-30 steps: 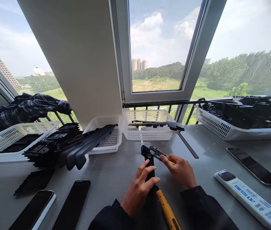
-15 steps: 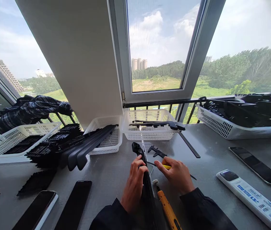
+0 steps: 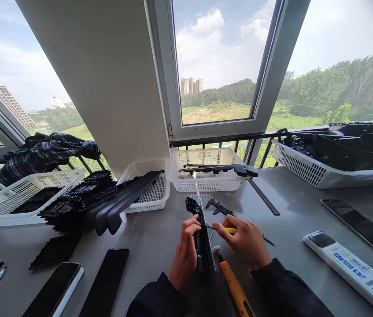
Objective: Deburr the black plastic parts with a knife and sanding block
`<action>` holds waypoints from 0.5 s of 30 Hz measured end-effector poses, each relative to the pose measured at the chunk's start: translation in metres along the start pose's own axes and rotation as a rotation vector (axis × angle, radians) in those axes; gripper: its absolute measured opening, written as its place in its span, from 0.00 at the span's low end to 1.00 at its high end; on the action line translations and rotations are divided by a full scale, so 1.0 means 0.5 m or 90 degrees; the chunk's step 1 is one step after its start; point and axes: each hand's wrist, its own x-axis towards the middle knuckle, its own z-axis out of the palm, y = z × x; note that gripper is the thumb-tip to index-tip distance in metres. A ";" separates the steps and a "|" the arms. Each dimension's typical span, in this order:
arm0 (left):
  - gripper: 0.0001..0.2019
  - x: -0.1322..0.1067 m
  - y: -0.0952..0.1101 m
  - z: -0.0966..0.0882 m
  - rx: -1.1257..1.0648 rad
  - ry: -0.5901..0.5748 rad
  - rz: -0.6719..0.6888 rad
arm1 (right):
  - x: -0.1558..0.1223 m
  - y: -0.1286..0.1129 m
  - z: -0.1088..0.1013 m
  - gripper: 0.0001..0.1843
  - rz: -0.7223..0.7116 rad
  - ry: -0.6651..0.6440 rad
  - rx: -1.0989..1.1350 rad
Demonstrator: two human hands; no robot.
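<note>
A long black plastic part (image 3: 201,240) runs away from me down the middle of the table. Around its left side curl the fingers of my left hand (image 3: 186,253), closed on it. My right hand (image 3: 247,242) pinches a small tool with a yellow handle (image 3: 230,230), whose thin metal tip reaches the part's right edge, close to my left fingertips. The tool's exact kind is unclear. Just beyond my right hand lies a black caliper (image 3: 217,207), partly hidden by it. An orange-handled tool with a pale tip (image 3: 235,288) rests between the part and my right sleeve.
Long black parts lean over a white basket (image 3: 149,204); another basket (image 3: 206,187) holds similar pieces. At right stand a full basket (image 3: 325,176), a white boxed device (image 3: 345,264) and a phone (image 3: 361,224). Phones (image 3: 107,281) and stacked black pieces (image 3: 74,202) lie left.
The view has shifted slightly, so the table things sit a little farther right. My left fingers have bent a little differently on the part; the tool's tip stays at its edge.
</note>
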 end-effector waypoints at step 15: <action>0.30 0.009 -0.002 -0.003 -0.002 0.032 -0.112 | -0.009 -0.008 0.002 0.34 -0.078 -0.073 0.004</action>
